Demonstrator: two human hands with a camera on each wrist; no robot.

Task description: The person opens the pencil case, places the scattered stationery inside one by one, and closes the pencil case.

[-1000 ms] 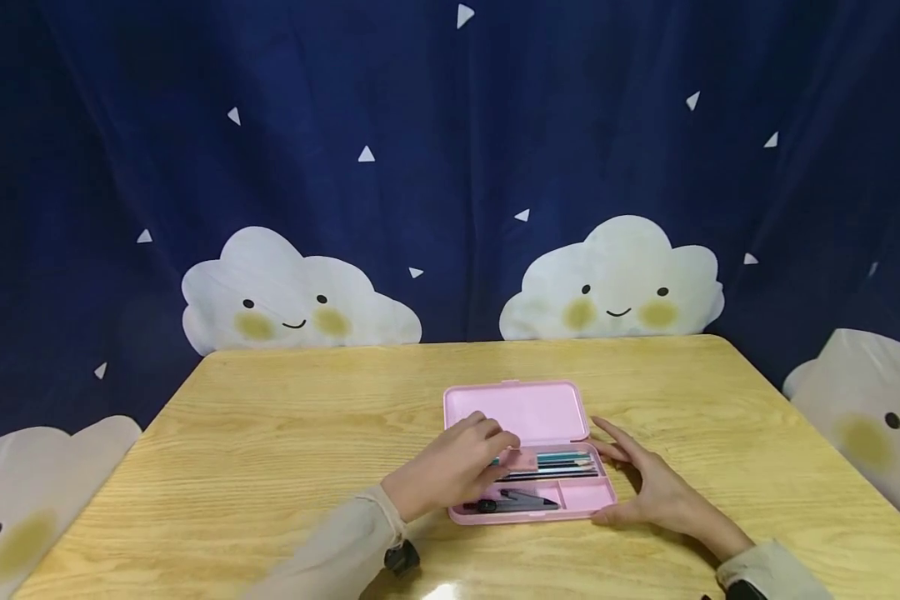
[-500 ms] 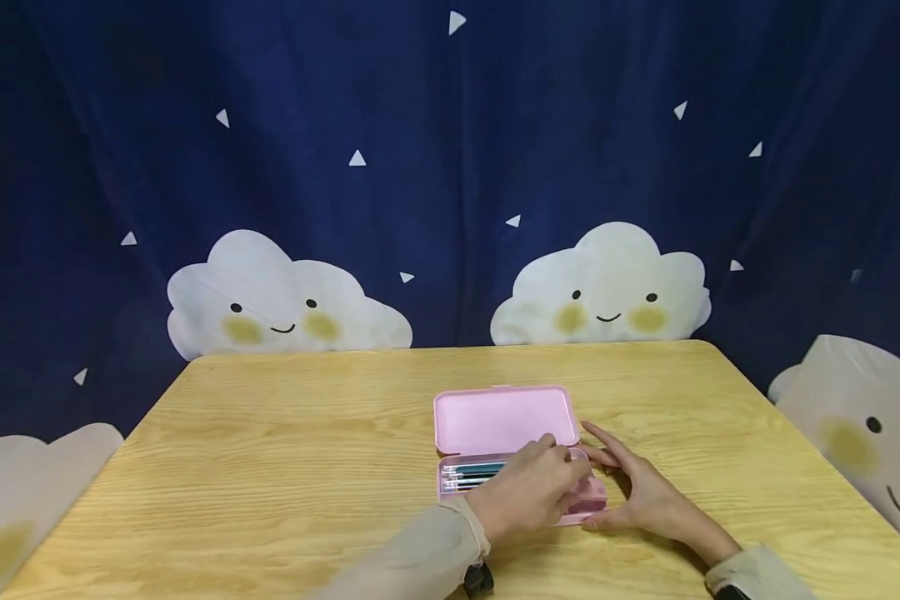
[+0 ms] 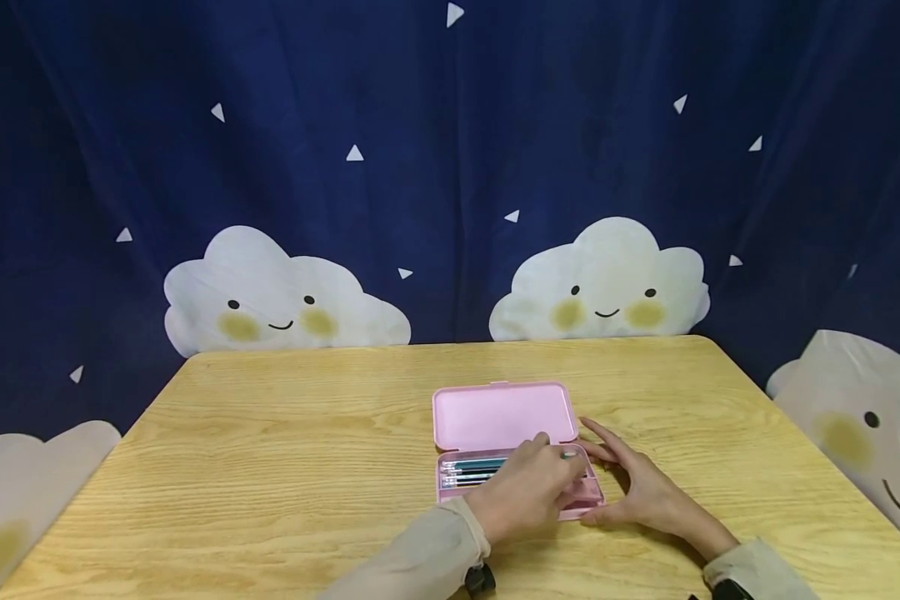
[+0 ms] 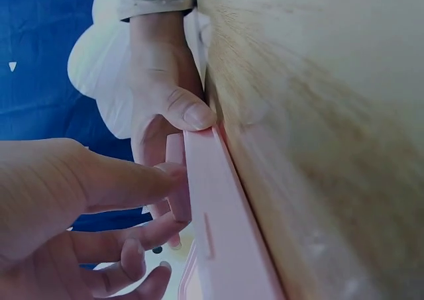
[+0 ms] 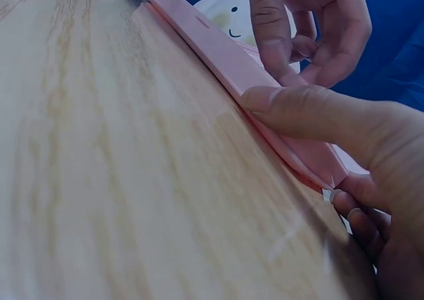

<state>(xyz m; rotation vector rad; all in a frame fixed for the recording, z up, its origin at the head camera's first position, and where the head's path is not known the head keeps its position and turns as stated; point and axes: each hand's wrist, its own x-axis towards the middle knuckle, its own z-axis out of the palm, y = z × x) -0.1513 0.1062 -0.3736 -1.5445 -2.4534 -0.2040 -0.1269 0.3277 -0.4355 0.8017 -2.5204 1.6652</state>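
A pink pencil case (image 3: 501,417) lies on the table with its lid folded back. Several pencils (image 3: 471,472) are in its rear compartment. My left hand (image 3: 525,490) reaches over the case's right half and pinches a small pink rectangular block (image 4: 176,194) between thumb and fingers, at the small right front compartment. My right hand (image 3: 648,496) holds the case's right end, its thumb (image 5: 291,108) on the front wall and its fingers round the far side. The left hand and forearm hide the front compartment.
The wooden table (image 3: 285,467) stretches left of and behind the case. A dark blue curtain (image 3: 450,167) printed with white clouds hangs behind the table. A black band (image 3: 480,577) shows at the left wrist.
My left hand has moved right with the pink block, from above the pencils to the right front compartment. The right hand keeps its hold on the case. The head view has shifted slightly.
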